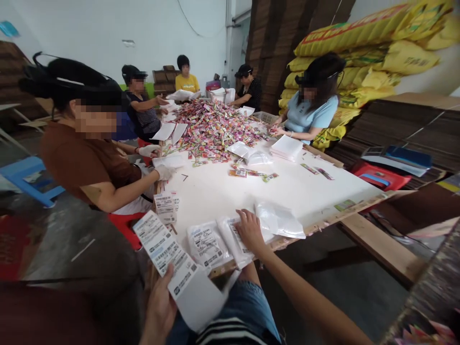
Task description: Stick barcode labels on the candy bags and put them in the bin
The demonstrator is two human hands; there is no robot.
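Observation:
A strip of printed barcode labels [168, 258] is gripped at its near edge by my left hand [161, 297], thumb on top. The strip's blank white end hangs over my lap. My right hand [248, 232] lies on a white plastic packet [230, 235] at the table's near edge, fingers apart and partly covering its label. Just left of it is another clear packet [208, 244] with a label stuck on. To the right lies a stack of clear plastic bags [278, 219], close to my right hand.
A heap of small colourful sachets [215, 124] covers the far part of the white table [215, 191]. A co-worker in brown [86, 163] sits at left, and several others sit around the table. More labels [166, 208] lie at the left edge. Yellow sacks [359, 72] are piled behind.

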